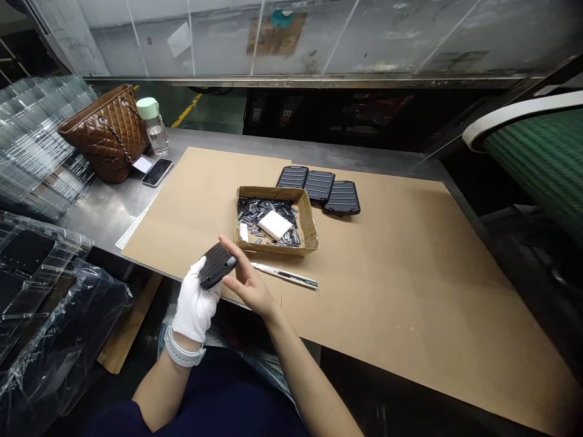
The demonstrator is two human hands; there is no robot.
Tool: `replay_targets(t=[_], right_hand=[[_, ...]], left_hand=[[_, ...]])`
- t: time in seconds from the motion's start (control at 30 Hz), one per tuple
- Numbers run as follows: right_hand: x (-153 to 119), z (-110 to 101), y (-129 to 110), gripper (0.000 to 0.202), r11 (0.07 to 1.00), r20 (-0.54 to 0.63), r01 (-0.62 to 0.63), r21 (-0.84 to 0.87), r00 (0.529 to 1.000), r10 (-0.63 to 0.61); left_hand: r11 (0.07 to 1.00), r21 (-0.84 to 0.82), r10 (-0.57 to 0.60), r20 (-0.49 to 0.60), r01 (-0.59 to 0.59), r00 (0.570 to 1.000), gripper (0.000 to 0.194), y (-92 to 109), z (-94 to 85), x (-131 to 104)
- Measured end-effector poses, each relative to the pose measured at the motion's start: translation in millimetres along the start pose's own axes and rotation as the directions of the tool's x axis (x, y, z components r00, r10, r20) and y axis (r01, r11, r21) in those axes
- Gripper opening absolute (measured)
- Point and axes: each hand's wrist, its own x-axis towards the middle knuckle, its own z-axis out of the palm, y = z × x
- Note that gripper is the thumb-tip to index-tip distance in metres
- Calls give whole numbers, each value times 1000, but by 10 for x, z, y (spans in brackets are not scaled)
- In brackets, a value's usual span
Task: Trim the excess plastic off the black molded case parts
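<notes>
My left hand [195, 303], in a white glove, is wrapped round a black ribbed part [215, 266] held above the table's front edge. My right hand [248, 282] is bare, its fingers spread, with fingertips at the right side of that part. Just beyond sits an open cardboard box [277, 247] with many small dark pieces [259, 209] and a white block [275, 224] in it. A slim silver cutter knife [286, 275] lies in front of the box. Behind the box, three black ribbed parts [342, 198] lie side by side, partly overlapping.
Brown cardboard [387, 267] covers the table. At the back left are a brown quilted bag [109, 130], a bottle with a green lid [157, 130], a phone [157, 173] and a ruler [132, 229]. Plastic-wrapped trays [40, 145] stand at the left; a green belt [542, 145] is at the right.
</notes>
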Motion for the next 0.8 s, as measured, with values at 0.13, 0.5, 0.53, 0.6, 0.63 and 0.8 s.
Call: replay_targets(t=[0.13, 0.5, 0.53, 0.6, 0.63, 0.8], right_hand=[[14, 64, -40, 47, 999, -70, -8, 34, 997, 10], [-30, 344, -105, 34, 972, -415, -177, 156, 881, 227], [-53, 343, -123, 29, 976, -425, -162, 145, 881, 209], [-97, 283, -190, 23, 994, -456, -96, 48, 884, 107], [-116, 223, -241, 23, 997, -457, -59, -46, 889, 31], [-116, -167, -571, 27, 791, 79, 165, -589, 986, -146]], left_hand=[[997, -77, -29, -59, 25, 998, 37, -66, 40, 8], [872, -460, -222, -72, 165, 972, 48, -110, 150, 196], [844, -505, -228, -32, 181, 973, 50, -126, 131, 214], [799, -566, -232, 19, 202, 973, 51, -195, 50, 234], [809, -560, -221, -12, 177, 975, 49, -241, -13, 233], [986, 98, 146, -146, -132, 979, 75, -353, -356, 151]])
